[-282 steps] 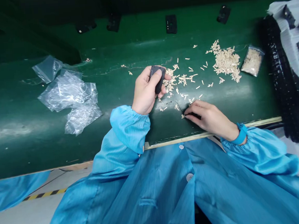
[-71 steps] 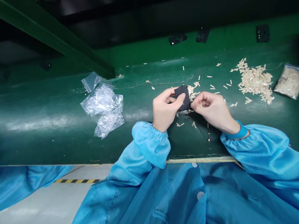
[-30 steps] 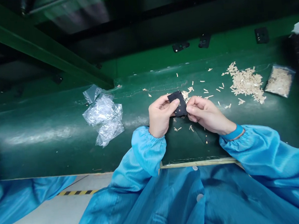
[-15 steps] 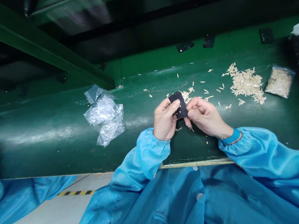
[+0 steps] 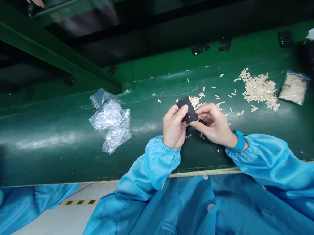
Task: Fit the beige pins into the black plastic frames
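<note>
My left hand (image 5: 173, 129) pinches a small black square plastic part (image 5: 189, 108) between thumb and fingers, held just above the green belt (image 5: 52, 140). My right hand (image 5: 216, 123) is cupped against the part's right and lower side, fingers curled and touching it. Whether a small piece sits in those fingers is hidden. Loose cream-coloured pins (image 5: 199, 99) lie scattered on the belt right behind both hands.
A larger heap of cream pins (image 5: 258, 88) and a small filled plastic bag (image 5: 293, 88) lie at the right. Empty clear bags (image 5: 110, 119) are piled at the left. Black parts (image 5: 285, 38) sit along the far edge. Another blue sleeve (image 5: 22, 207) shows lower left.
The black part has tilted and dropped slightly. My right hand has turned palm-up and slid under its right side. The left hand keeps its grip.
</note>
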`<state>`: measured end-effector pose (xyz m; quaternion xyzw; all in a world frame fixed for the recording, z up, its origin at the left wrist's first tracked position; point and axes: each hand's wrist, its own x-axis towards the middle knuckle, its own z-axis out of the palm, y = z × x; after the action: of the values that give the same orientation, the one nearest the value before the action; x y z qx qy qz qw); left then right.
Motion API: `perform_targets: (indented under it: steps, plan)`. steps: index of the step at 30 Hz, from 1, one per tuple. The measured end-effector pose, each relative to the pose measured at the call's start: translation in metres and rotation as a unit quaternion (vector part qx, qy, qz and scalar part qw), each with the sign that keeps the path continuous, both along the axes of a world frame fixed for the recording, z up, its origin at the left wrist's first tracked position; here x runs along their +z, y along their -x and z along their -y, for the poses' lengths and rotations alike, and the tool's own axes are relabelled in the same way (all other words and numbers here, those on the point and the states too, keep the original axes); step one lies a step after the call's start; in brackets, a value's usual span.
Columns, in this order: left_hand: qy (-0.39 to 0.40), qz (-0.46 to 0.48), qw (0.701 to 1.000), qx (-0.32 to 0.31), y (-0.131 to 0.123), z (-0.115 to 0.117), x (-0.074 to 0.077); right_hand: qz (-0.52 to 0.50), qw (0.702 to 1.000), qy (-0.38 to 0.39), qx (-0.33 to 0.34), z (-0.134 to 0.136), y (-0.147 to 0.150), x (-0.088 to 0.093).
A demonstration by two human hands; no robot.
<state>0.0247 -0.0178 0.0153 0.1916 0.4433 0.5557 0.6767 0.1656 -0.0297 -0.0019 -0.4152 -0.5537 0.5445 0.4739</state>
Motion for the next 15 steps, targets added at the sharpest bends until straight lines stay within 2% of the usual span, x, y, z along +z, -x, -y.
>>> perform_targets:
  steps: [5, 12, 15]
  plan:
    - [-0.057, -0.106, 0.99, 0.067, 0.004, -0.006, -0.008, 0.003, 0.995, 0.065, 0.077, -0.013, -0.017, 0.015]
    - [-0.096, -0.183, 0.976, 0.074, 0.004, -0.004, -0.013, -0.009, 0.994, 0.102, 0.044, -0.017, -0.013, 0.015]
    - [-0.1, -0.191, 0.973, 0.087, 0.003, -0.004, -0.012, 0.008, 0.996, 0.084, 0.028, -0.014, -0.009, 0.01]
